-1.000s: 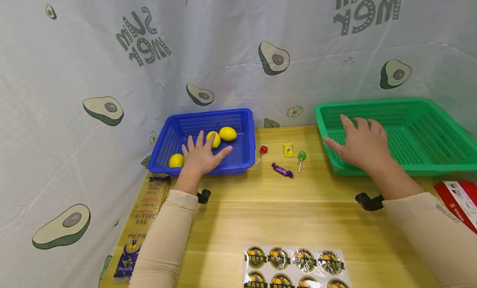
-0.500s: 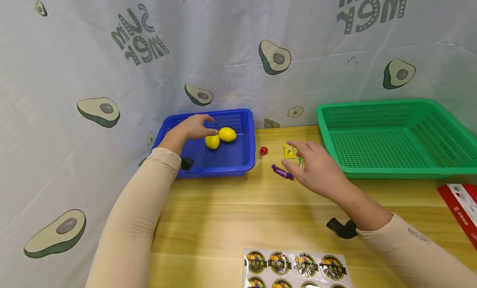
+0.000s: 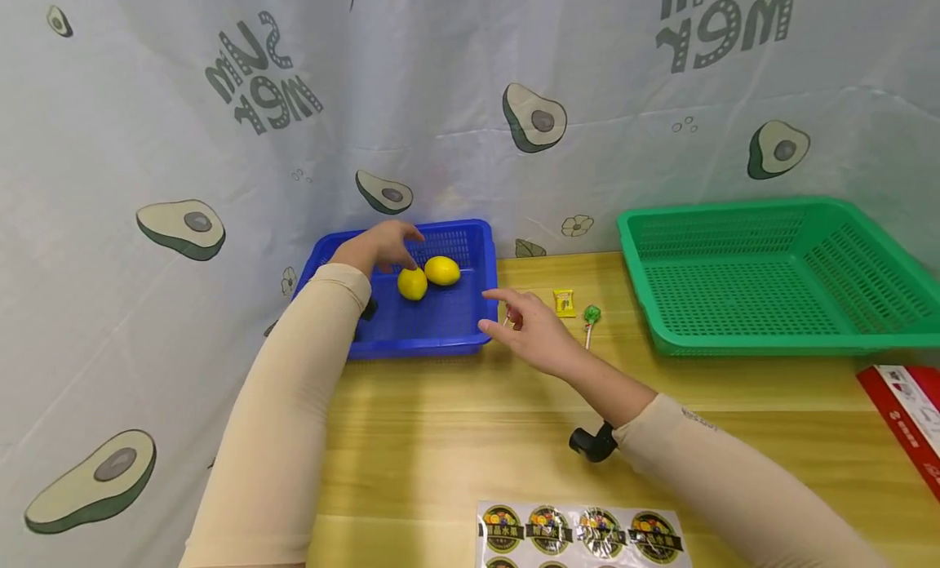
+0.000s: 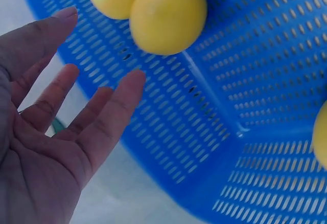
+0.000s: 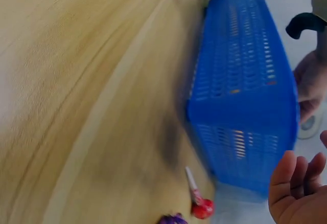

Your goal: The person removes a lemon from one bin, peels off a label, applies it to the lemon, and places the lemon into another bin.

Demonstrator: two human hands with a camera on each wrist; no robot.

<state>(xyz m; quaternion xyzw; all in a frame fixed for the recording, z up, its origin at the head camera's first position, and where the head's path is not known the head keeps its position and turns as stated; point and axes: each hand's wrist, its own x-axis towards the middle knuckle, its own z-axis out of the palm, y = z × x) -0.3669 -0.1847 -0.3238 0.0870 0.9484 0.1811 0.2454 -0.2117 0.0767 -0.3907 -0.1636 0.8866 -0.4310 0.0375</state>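
So the wooden tabletop (image 3: 470,437) has the avocado-print cloth (image 3: 147,144) hanging behind and to my left. Biggest thing on it is the green basket (image 3: 778,339) on my right, and I can't see anything in it. The blue basket (image 3: 411,343) is smaller, back left against the cloth, with two lemons (image 3: 429,277) sitting touching each other near the back wall. My left wrist view catches a bit of yellow at the right edge too, cut off, so I can't say what that is.

My left hand (image 3: 380,246) is over the blue basket just beside the lemons, fingers straight and spread, grip loose and holding nothing. In the wrist view the palm faces the mesh and doesn't touch the fruit.

My right hand (image 3: 530,330) hangs over the tabletop just right of the blue basket, fingers relaxed, index pointing toward the basket, nothing gripped either. It's covering the candies there: the red lollipop (image 5: 201,206) only shows in the blurry right wrist view, next to a scrap of purple wrapper (image 5: 172,219) cut off by the frame. The yellow candy packet (image 3: 564,303) and green lollipop (image 3: 591,317) lie in plain sight just right of that hand.

Sticker sheet (image 3: 580,531) at the near edge is cut off, same for the red box (image 3: 906,413) on the far right
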